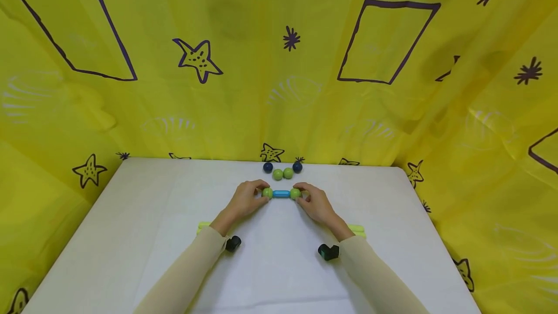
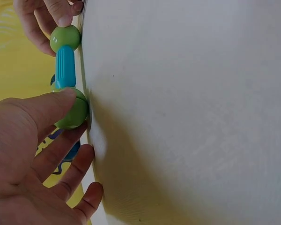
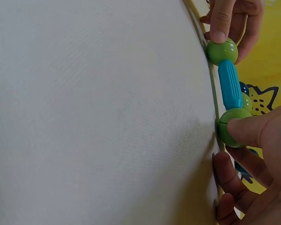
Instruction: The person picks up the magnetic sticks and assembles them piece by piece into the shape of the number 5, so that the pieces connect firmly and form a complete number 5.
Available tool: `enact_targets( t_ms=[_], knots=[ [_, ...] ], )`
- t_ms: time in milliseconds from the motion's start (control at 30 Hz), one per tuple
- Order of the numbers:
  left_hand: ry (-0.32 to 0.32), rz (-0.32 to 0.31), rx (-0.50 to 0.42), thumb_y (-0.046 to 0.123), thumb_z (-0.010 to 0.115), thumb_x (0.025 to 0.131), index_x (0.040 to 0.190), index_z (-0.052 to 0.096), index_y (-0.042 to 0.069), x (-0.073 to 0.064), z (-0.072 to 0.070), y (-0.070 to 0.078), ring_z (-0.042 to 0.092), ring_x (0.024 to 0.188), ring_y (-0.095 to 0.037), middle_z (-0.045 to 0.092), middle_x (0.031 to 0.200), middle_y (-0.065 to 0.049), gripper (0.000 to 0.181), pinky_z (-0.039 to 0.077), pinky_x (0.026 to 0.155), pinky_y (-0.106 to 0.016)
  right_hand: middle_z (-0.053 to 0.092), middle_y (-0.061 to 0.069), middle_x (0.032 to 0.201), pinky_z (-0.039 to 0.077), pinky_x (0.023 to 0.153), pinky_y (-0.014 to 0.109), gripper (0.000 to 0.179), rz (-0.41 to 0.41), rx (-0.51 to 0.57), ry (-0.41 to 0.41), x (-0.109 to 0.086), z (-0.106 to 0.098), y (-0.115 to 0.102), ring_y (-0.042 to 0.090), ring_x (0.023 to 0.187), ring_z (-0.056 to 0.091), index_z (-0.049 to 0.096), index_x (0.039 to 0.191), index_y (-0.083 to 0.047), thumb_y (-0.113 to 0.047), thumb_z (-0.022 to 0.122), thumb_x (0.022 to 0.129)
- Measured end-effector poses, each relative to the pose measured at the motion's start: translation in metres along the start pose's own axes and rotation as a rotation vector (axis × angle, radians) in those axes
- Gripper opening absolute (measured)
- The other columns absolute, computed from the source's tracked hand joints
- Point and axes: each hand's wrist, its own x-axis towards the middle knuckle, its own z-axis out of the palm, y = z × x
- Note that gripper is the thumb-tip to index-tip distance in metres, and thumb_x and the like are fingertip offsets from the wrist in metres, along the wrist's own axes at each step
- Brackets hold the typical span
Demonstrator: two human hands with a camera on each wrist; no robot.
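A short ridged blue rod (image 1: 281,194) lies crosswise between two green balls, joined to both at its ends. My left hand (image 1: 247,199) pinches the left green ball (image 2: 74,112) between thumb and fingers. On the other end, my right hand (image 1: 316,202) pinches the right green ball (image 3: 231,126) the same way. The joined piece is at the table surface, and each wrist view shows the opposite hand's fingers on the far ball. Just behind it sit two loose green balls (image 1: 278,174), with a dark blue ball (image 1: 268,167) and another dark blue ball (image 1: 297,167) on either side.
Yellow-green rods lie on the white table (image 1: 279,265) by each forearm, left rods (image 1: 204,226) and right rods (image 1: 357,229), partly hidden by the arms. A yellow patterned curtain (image 1: 244,101) rises along the back and side edges. Black devices (image 1: 329,252) sit at both wrists.
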Motion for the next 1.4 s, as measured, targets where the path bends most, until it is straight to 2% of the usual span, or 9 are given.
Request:
enact_targets(
  t_ms=[133,267,433,633,867,1033,1200,1400],
  knots=[
    [-0.038,-0.007,-0.013,0.014,0.079,0.091,0.121,0.071,0.009,0.0,-0.004,0.0,0.062,0.099,-0.023,0.073,0.113,-0.004,0.031,0.049,0.094,-0.043,0.069,0.012,0.126,0.043,0.064,0.029,0.039,0.003,-0.008,-0.001,0.001,0.0,0.0,0.013,0.068,0.051,0.066,0.131,-0.012,-0.003,0.072,0.094],
    [-0.076,0.001,0.009,0.018,0.08,0.09,0.126,0.068,0.014,-0.006,-0.015,-0.003,0.061,0.098,-0.023,0.073,0.114,-0.004,0.039,0.048,0.093,-0.044,0.069,0.012,0.125,0.043,0.066,0.03,0.039,0.003,-0.018,-0.019,0.004,0.001,-0.001,0.014,0.069,0.051,0.065,0.132,-0.012,-0.003,0.071,0.095],
    [-0.13,0.015,0.075,0.022,0.082,0.088,0.126,0.068,0.016,-0.026,-0.039,-0.013,0.058,0.095,-0.022,0.072,0.115,-0.003,0.041,0.047,0.09,-0.045,0.069,0.011,0.124,0.043,0.066,0.03,0.037,0.0,-0.032,-0.059,0.007,0.001,-0.005,0.015,0.069,0.05,0.065,0.132,-0.011,-0.005,0.07,0.095],
    [-0.188,0.021,0.086,0.024,0.083,0.087,0.122,0.069,0.014,-0.052,-0.071,-0.029,0.058,0.094,-0.022,0.069,0.111,-0.004,0.039,0.048,0.086,-0.042,0.069,0.01,0.123,0.044,0.065,0.029,0.035,-0.015,-0.058,-0.087,0.013,0.0,-0.005,0.014,0.067,0.05,0.065,0.131,-0.01,-0.007,0.069,0.096],
    [-0.262,0.046,0.117,0.028,0.084,0.085,0.117,0.07,0.011,-0.074,-0.102,-0.04,0.059,0.084,-0.021,0.067,0.1,-0.007,0.038,0.048,0.077,-0.036,0.069,0.011,0.125,0.044,0.065,0.029,0.037,-0.005,-0.065,-0.098,0.012,-0.002,-0.004,0.014,0.068,0.051,0.064,0.133,-0.01,-0.007,0.069,0.096],
    [-0.287,0.026,0.116,0.026,0.084,0.085,0.115,0.071,0.013,-0.087,-0.113,-0.048,0.055,0.079,-0.015,0.065,0.095,-0.004,0.034,0.047,0.075,-0.035,0.069,0.011,0.126,0.045,0.065,0.029,0.037,-0.008,-0.061,-0.103,0.013,-0.004,-0.002,0.014,0.068,0.051,0.064,0.133,-0.01,-0.008,0.07,0.096],
    [-0.277,0.004,0.125,0.021,0.083,0.086,0.112,0.072,0.014,-0.098,-0.122,-0.051,0.053,0.076,-0.014,0.065,0.094,-0.003,0.029,0.046,0.073,-0.034,0.069,0.012,0.126,0.045,0.066,0.029,0.037,-0.02,-0.065,-0.102,0.012,-0.004,-0.001,0.013,0.068,0.052,0.063,0.134,-0.01,-0.008,0.07,0.097],
    [-0.277,0.042,0.118,0.012,0.081,0.085,0.108,0.073,0.013,-0.104,-0.123,-0.052,0.051,0.072,-0.013,0.063,0.091,-0.003,0.025,0.044,0.07,-0.03,0.068,0.012,0.126,0.045,0.066,0.03,0.037,-0.019,-0.068,-0.099,0.01,-0.006,-0.001,0.015,0.068,0.051,0.063,0.134,-0.01,-0.008,0.069,0.097]
  ],
)
